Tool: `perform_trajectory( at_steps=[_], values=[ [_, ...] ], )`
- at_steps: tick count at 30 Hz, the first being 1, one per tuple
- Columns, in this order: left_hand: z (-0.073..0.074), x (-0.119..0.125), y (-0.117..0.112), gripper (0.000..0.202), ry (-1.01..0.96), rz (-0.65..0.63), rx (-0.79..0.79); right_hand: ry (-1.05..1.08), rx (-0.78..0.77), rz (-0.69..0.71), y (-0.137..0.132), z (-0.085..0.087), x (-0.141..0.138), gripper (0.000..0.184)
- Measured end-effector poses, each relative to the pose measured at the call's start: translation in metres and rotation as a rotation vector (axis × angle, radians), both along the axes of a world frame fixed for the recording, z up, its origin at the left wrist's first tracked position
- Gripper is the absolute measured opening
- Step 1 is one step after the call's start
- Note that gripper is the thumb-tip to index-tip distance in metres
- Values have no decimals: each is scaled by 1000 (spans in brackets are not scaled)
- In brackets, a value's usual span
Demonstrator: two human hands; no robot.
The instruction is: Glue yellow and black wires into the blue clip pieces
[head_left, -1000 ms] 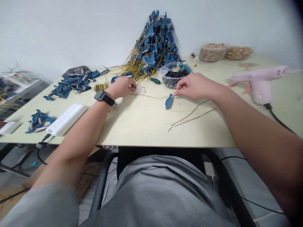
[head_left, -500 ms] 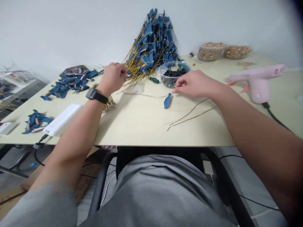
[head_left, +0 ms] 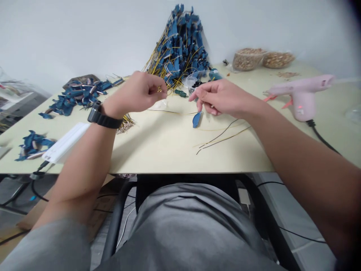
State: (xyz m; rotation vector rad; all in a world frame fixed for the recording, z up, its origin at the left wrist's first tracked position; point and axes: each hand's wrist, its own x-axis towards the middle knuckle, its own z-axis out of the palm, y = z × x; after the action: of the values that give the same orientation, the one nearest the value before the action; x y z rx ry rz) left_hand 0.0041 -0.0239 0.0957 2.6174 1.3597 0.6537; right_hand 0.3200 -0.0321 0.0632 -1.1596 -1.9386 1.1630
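Note:
My left hand [head_left: 145, 92], with a black watch on its wrist, hovers over the middle of the table. Its fingers are curled into a pinch, and whatever is in them is too small to make out. My right hand [head_left: 216, 98] reaches in from the right, fingers apart and nothing visible in them. Just below its fingertips a small blue leaf-shaped piece [head_left: 196, 119] lies on the table, with a thin wire running left from it. Behind the right hand, a clear tub of small black parts [head_left: 197, 84] is partly hidden.
At the back rises a tall heap of blue pieces with yellow wires [head_left: 180, 45]. A pink glue gun [head_left: 303, 96] stands on the right, loose wires [head_left: 220, 140] lie near the front. More blue pieces [head_left: 76, 94] and a white box [head_left: 66, 143] are on the left.
My left hand has moved right, nearer my right hand. My right hand has shifted left over the blue piece, and its fingers have spread from a pinch. The view has shifted slightly.

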Motion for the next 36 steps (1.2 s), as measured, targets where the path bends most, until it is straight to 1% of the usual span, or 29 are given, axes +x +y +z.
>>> perform_trajectory(
  at_steps=[2,5,10,16,20,24,27,29,31,34,36],
  values=[
    [-5,3,4,24,35,-48,-25,2,-20,51,1,-2,2,52],
    [-11,5,7,15,38,-122,-56,2,-17,59,4,-4,5,46],
    [-15,7,7,9,15,-147,-105,-12,-24,61,10,-6,8,42],
    [-14,7,6,14,7,-168,-159,-62,-40,89,13,-8,9,39],
    [-17,13,4,20,58,-178,-217,-69,-59,108,13,-7,9,41],
    [-27,27,0,28,67,-218,-191,-75,-65,125,10,-6,8,41],
    [-37,36,-2,28,21,-262,-187,-95,-79,133,9,-5,6,41],
    [-41,39,-2,28,-18,-280,-234,-106,-82,132,9,-5,6,41],
    [-43,39,-2,26,-59,-289,-323,-109,-85,134,9,-6,6,43],
    [-44,38,-2,19,-111,-286,-453,-115,-98,131,10,-8,6,44],
    [-44,38,-2,13,-138,-276,-499,-127,-97,117,10,-7,7,43]
  ],
)
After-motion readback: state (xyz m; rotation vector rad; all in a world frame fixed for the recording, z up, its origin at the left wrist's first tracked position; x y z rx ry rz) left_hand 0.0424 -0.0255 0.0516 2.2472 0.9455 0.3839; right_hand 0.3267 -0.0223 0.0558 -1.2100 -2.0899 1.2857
